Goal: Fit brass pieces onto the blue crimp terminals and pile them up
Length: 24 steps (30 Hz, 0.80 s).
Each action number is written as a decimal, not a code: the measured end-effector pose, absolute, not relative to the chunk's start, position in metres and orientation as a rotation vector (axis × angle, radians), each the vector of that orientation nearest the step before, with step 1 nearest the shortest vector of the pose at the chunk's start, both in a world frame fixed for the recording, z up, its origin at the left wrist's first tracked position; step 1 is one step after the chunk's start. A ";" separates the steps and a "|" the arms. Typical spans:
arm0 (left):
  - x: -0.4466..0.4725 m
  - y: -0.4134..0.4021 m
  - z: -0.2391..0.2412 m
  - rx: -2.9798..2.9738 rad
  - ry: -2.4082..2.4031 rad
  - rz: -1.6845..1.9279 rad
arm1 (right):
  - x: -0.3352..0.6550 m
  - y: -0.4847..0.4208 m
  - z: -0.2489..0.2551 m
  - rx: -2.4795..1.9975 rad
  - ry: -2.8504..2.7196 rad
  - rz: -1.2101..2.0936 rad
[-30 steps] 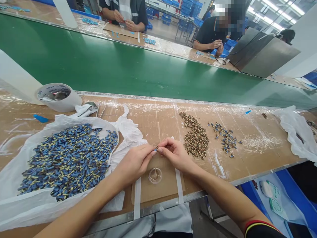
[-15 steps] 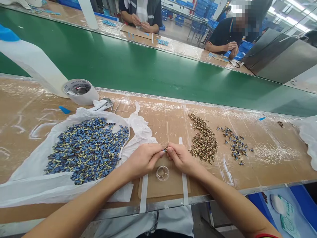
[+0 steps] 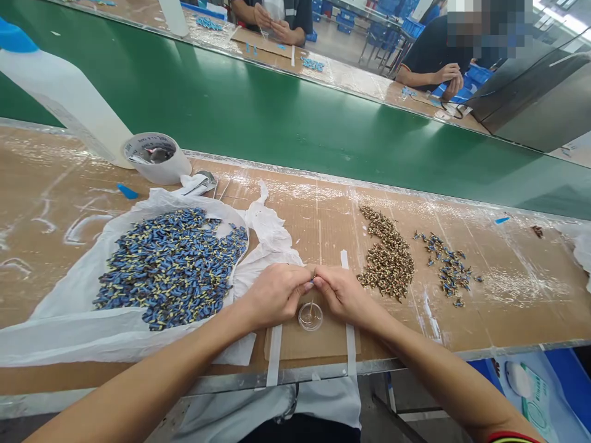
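Note:
My left hand (image 3: 276, 294) and my right hand (image 3: 342, 294) meet fingertip to fingertip over a taped cardboard pad (image 3: 295, 338). Both pinch one tiny blue part (image 3: 313, 283) between them. Just below the fingers sits a small clear round dish (image 3: 310, 316). A large heap of blue and yellow parts (image 3: 170, 266) lies on a white plastic bag (image 3: 60, 320) to my left. To my right lie a pile of small brass parts (image 3: 386, 258) and a scatter of blue parts (image 3: 447, 268).
A roll of tape (image 3: 157, 157) and a white bottle with a blue cap (image 3: 60, 92) stand at the back left. A green conveyor belt (image 3: 277, 117) runs behind the bench. Other people work at the far side (image 3: 434, 67). A grey box (image 3: 535, 104) stands at back right.
The view has shifted, and the bench appears further right and lower. My hands stay pinched together on the small part, now closer over the clear dish.

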State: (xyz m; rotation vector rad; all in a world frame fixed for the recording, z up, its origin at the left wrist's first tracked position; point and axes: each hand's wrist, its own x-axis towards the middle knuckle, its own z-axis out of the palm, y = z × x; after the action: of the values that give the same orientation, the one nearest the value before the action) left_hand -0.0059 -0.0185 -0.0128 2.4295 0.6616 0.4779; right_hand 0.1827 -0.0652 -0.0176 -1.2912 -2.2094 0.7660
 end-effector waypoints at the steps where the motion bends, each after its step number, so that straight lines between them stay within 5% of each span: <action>1: -0.006 -0.019 -0.013 2.435 0.677 0.466 | 0.182 -0.066 -0.018 -1.306 -2.214 0.764; 24: -0.007 -0.005 0.001 2.312 0.738 0.443 | 0.190 -0.058 -0.010 -1.219 -1.636 1.257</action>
State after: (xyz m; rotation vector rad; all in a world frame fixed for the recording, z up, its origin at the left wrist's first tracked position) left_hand -0.0067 -0.0049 0.0013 2.3115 0.7380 0.4426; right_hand 0.1896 -0.0584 -0.0103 -1.2194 -1.6364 1.2571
